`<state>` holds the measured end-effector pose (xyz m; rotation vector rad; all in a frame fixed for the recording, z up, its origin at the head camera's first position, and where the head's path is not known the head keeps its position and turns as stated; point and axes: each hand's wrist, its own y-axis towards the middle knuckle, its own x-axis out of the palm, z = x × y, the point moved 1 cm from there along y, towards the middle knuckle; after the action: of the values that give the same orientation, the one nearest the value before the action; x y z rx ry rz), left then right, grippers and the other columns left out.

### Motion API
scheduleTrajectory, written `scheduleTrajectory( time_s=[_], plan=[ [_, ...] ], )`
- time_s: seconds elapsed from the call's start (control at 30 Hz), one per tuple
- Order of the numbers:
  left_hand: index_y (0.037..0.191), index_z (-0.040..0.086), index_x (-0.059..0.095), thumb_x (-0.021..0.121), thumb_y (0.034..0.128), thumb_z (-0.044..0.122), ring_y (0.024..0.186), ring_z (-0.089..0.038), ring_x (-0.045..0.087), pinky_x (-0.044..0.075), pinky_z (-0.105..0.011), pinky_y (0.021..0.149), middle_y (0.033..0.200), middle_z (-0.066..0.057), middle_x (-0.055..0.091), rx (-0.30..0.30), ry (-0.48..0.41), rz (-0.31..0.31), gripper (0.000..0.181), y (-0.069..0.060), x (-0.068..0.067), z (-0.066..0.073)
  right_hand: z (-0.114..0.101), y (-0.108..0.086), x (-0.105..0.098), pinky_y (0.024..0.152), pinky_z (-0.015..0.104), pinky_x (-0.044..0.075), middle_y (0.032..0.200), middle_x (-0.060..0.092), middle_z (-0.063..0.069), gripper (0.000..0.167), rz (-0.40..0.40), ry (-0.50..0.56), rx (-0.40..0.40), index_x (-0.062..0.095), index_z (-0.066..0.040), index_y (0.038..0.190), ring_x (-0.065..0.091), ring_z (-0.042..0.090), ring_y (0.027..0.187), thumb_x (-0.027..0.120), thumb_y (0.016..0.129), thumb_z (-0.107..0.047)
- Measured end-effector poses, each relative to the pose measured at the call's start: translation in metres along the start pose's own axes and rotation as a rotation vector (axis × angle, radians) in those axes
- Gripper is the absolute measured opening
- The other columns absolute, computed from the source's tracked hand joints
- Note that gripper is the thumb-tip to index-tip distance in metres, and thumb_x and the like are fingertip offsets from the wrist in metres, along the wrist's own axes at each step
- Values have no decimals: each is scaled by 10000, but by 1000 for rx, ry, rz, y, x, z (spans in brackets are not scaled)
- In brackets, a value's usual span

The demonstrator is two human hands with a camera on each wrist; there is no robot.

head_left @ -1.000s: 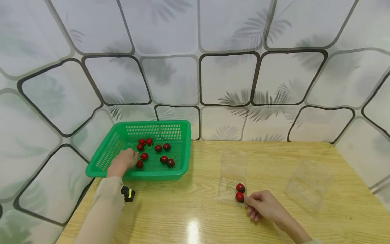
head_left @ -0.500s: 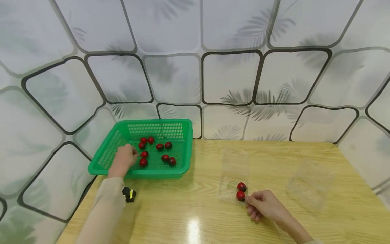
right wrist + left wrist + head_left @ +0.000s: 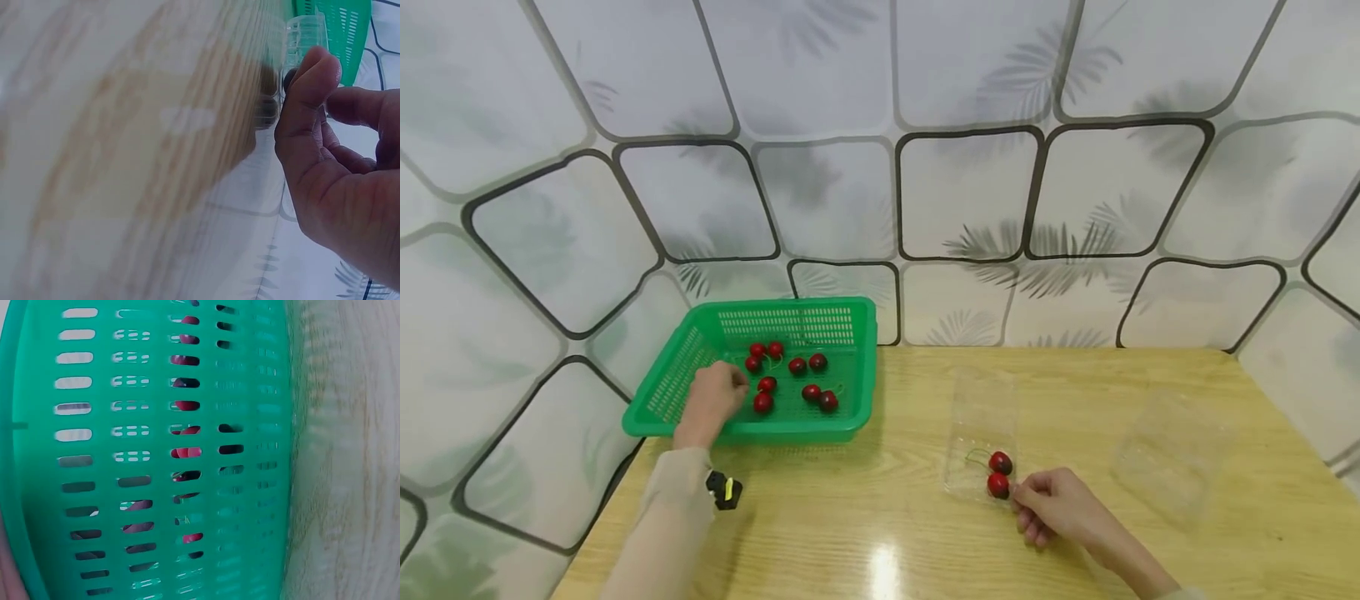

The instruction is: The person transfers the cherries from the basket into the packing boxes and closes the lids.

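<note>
Inside the green basket [image 3: 790, 431], my left hand [image 3: 711, 396] has its fingers bent, with the fingertips just left of a pair of cherries [image 3: 763, 402]. Whether it pinches a stem there is too small to tell. The left wrist view shows the basket's slotted wall [image 3: 150, 444], which hides most of that hand. My right hand [image 3: 1056, 504] pinches the near right edge of an opened clear plastic box [image 3: 964, 483] between thumb and index finger. Two joined cherries [image 3: 998, 485] with green stems lie in this box. In the right wrist view, the fingers [image 3: 300, 125] are beside the box wall [image 3: 306, 34].
Several more cherries [image 3: 811, 392] lie in the basket, some joined by stems. Another clear plastic box [image 3: 1172, 454] stands at the right of the wooden table [image 3: 820, 533]. A patterned cloth wall [image 3: 962, 192] rises behind the table.
The pair of cherries by my left fingers has shifted slightly right within the basket, and the near one shows more fully. My right hand keeps its place at the box. The head view shifted slightly.
</note>
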<state>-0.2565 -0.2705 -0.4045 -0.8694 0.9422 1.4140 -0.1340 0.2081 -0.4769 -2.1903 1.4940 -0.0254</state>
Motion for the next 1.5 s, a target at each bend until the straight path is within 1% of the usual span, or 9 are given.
scheduleTrajectory(
  time_s=[0.2,0.57,0.7,0.83,0.93,1.03,1.23,1.37,1.5],
  plan=[
    [1001,-77,748,580,932,19,851,-392,700,580,-527,765,1004,-271,742,24,-11,36,205,1,-3,0,-3,1,-2,557,255,570,751,669,48,314,1,-12,-35,649,43,920,639,127,611,544,1058,-219],
    [1028,-71,743,640,962,50,800,-327,711,590,-455,688,1014,-261,745,3,-15,12,172,-1,-2,1,-1,2,-4,542,239,553,731,657,31,311,0,-6,-19,645,25,909,624,108,591,541,1061,-227],
    [1017,-59,747,653,959,64,796,-319,710,587,-452,689,990,-235,755,39,-9,41,166,1,-7,4,-2,3,-6,543,235,550,734,655,31,317,-1,-11,-28,644,26,910,622,110,596,541,1062,-232],
    [1072,-29,749,629,977,91,873,-340,712,582,-457,725,1030,-220,758,62,-27,75,194,-2,-12,10,-2,3,-9,542,229,546,734,652,32,315,-2,-11,-29,641,28,910,617,109,598,541,1063,-228],
    [1116,-4,744,611,995,118,858,-317,702,555,-403,670,1059,-215,757,71,-67,98,218,-6,-16,18,-2,3,-10,539,225,543,733,650,31,314,-6,-7,-31,639,30,910,616,106,596,541,1062,-226],
    [1127,22,746,614,1002,139,853,-298,703,537,-381,656,1060,-195,764,101,-102,147,216,-12,-20,27,-2,3,-11,542,223,544,736,650,31,315,-15,2,-33,639,32,914,617,104,599,546,1061,-231],
    [1088,64,767,664,991,148,884,-263,749,599,-432,757,994,-116,787,192,-198,269,164,-27,-17,52,3,2,-12,545,224,548,738,649,23,315,-18,1,-35,636,22,914,619,103,600,557,1059,-247],
    [1049,86,779,709,967,141,824,-196,745,602,-293,747,938,-62,789,238,-289,318,121,-41,-12,71,5,0,-11,538,226,543,728,643,13,315,-19,-5,-34,633,12,910,614,101,592,560,1058,-256],
    [1028,110,783,743,943,133,799,-134,733,567,-173,729,924,-31,788,295,-393,335,97,-53,-10,91,4,-1,-12,531,219,531,723,634,7,317,-18,-15,-35,633,10,908,608,101,595,560,1058,-261]
  ],
)
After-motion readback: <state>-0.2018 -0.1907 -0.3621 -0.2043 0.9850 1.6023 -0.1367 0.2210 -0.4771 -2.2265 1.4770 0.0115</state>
